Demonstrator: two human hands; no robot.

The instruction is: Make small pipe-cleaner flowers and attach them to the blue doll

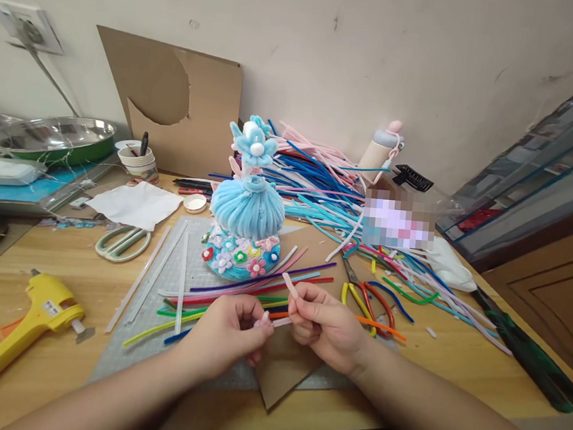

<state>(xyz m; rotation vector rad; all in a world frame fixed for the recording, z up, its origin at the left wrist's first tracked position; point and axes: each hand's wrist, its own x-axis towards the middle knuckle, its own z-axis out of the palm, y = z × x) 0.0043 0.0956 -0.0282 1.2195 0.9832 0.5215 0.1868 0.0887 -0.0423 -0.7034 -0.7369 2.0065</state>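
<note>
My left hand (236,331) is closed, its thumb and fingers pinching the curled end of a pale pink pipe cleaner (288,283). My right hand (322,322) is also closed, gripping the same pipe cleaner further along, and its free tip sticks up above the fingers. Both hands are close together over a brown cardboard piece (280,368). Just beyond them stands a light blue pipe-cleaner figure (247,208) with a full skirt, on a round base covered in small colourful flowers (240,256). Several coloured pipe cleaners (311,281) lie between the hands and the base.
A yellow glue gun (47,308), green-handled scissors (123,244) and a white cloth (137,203) are at the left. Pliers (362,295) and red-handled cutters (383,310) lie at the right. A pile of pipe cleaners (320,178) and a bottle (378,151) are behind, near the wall.
</note>
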